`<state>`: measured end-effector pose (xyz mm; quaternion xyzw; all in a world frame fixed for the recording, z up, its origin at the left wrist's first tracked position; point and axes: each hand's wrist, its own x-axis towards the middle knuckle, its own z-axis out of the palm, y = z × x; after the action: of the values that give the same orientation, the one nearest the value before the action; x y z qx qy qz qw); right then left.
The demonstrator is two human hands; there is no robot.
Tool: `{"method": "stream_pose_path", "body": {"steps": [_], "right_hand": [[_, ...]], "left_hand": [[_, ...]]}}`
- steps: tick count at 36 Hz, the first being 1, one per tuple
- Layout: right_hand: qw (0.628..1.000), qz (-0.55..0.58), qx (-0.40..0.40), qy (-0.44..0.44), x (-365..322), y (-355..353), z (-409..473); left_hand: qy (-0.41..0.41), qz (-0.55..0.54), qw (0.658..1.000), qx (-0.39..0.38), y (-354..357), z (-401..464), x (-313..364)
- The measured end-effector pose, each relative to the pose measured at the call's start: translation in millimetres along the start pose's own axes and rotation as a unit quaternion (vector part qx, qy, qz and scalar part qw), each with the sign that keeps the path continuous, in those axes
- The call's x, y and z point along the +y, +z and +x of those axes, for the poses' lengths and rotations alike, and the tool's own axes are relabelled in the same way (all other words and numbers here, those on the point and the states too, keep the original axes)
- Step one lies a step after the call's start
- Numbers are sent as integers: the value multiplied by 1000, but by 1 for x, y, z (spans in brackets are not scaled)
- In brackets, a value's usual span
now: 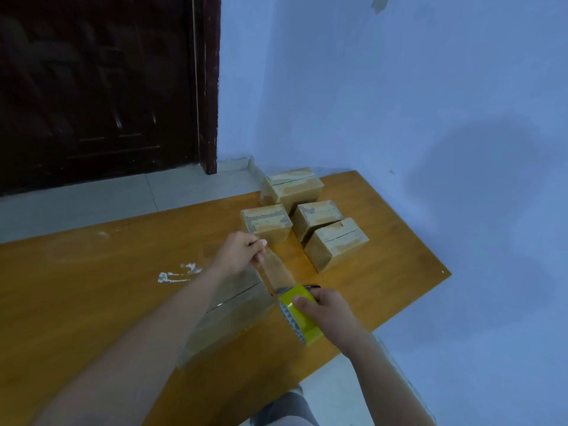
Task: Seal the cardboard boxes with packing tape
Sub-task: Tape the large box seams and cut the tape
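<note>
Gripping the yellow tape dispenser [299, 315], the right hand [330, 312] curls around its boxy plastic body, thumb laid across the top face; the roll's patterned core shows at the left side. From its front edge a strip of clear tape [275, 270] runs up and away, glossy, taut, slightly widening toward the dispenser. The left hand [241, 250] pinches the strip's free end between thumb and fingertips, so both hands are closed, each on its own piece of the tape kit.

Under the left forearm lies a cardboard box [229, 315], blurred; a dark seam crosses its top where two flaps meet. The stretched tape hangs above this box's far end; whether it touches the cardboard I cannot tell.

The bench [92, 302] is smooth orange-brown wood with a faint sheen, marked by a ragged white smear [176, 275] left of the hands.

Farther on, four small cardboard boxes stand in a tight cluster. The nearest [336, 242] sits at an angle, flap seam visible. The left one [266, 224] and the middle one [316, 218] carry printed strips along their top edges. The far box [292, 187] stands at the bench's back edge.

Beyond: pale floor tiles [123, 198], a dark panelled door [98, 81], a matt blue wall [399, 87].
</note>
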<state>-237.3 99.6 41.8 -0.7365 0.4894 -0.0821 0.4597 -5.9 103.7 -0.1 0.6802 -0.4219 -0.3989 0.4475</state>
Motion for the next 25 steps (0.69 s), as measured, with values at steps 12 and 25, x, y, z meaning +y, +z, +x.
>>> {"method": "stream_pose_path", "body": {"steps": [12,25], "right_hand": [[996,-93,13,7,11,19,-4],[992,-129,8,-6,11,21,5]], "left_hand": [[-49,-25,998,13,-3,-2,-14],[-47,-55,996,47,-13,-9,-9]]}}
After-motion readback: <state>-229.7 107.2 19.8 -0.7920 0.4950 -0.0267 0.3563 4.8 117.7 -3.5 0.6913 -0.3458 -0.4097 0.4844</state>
